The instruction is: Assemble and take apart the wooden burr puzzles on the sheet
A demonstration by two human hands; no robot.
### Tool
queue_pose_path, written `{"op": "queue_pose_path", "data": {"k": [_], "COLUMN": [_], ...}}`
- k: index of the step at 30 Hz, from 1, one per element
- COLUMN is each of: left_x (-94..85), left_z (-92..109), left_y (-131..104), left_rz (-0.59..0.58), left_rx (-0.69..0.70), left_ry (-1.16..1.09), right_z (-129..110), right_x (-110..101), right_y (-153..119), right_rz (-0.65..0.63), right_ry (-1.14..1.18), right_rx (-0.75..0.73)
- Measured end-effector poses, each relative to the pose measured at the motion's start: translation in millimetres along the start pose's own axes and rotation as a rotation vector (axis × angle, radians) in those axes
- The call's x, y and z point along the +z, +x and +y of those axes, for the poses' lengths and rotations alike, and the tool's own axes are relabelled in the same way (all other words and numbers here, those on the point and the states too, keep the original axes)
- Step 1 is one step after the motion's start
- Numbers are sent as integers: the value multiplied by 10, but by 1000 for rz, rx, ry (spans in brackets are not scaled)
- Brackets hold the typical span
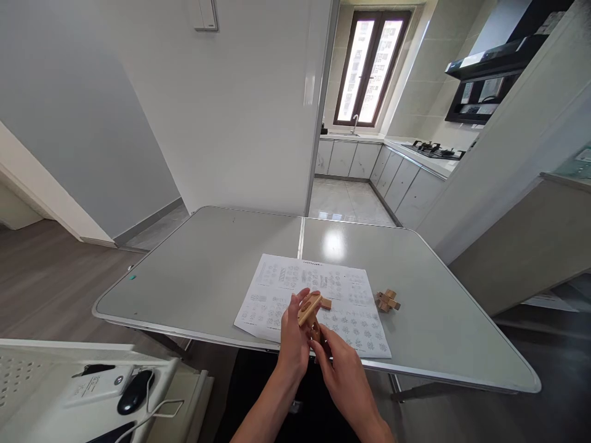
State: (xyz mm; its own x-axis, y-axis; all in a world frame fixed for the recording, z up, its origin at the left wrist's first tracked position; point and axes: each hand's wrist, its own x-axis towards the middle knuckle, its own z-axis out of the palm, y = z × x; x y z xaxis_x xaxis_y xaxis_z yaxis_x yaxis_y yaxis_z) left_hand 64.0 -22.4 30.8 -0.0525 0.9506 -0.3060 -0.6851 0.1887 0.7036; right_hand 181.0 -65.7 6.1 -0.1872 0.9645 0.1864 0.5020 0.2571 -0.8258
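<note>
Several wooden puzzle pieces (309, 309) are held together between my hands, just above the table's near edge. My left hand (294, 335) is closed around them from the left, its fingers at the upper end. From the right, my right hand (339, 363) pinches the lower part; its fingertips partly hide what they grip. Just beyond my hands a loose wooden block (326, 304) lies on the printed instruction sheet (281, 277), which shows rows of small diagrams. To the right of the sheet rests an interlocked wooden burr puzzle (388, 300).
The grey folding table (198, 271) has a metal rim and a centre seam. At lower left stands a white cart (41, 400) carrying a black mouse (135, 392) and a white cable. A small teal object (132, 277) lies near the table's left edge. Beyond the wall is a kitchen.
</note>
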Motion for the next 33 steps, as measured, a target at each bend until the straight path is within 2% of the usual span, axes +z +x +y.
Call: {"op": "queue_pose_path", "data": {"k": [5, 11, 22, 26, 30, 33], "left_x": [-20, -70, -32, -16, -20, -66], "left_z": [30, 51, 7, 8, 83, 205], "left_y": [5, 55, -10, -11, 51, 157], "left_rz": [-19, -33, 11, 14, 28, 51], "left_rx": [-2, -53, 0, -14, -21, 64], "left_ry": [-54, -68, -65, -78, -101, -151], "right_z": [-20, 18, -3, -8, 38, 118], "right_x": [23, 64, 63, 80, 116, 118], "right_y": [-8, -3, -71, -55, -91, -175], "right_rz": [8, 84, 37, 71, 87, 69], "right_ry": [-31, -126, -108, -143, -160, -125], "right_rx": [-21, -56, -15, -25, -25, 2]}}
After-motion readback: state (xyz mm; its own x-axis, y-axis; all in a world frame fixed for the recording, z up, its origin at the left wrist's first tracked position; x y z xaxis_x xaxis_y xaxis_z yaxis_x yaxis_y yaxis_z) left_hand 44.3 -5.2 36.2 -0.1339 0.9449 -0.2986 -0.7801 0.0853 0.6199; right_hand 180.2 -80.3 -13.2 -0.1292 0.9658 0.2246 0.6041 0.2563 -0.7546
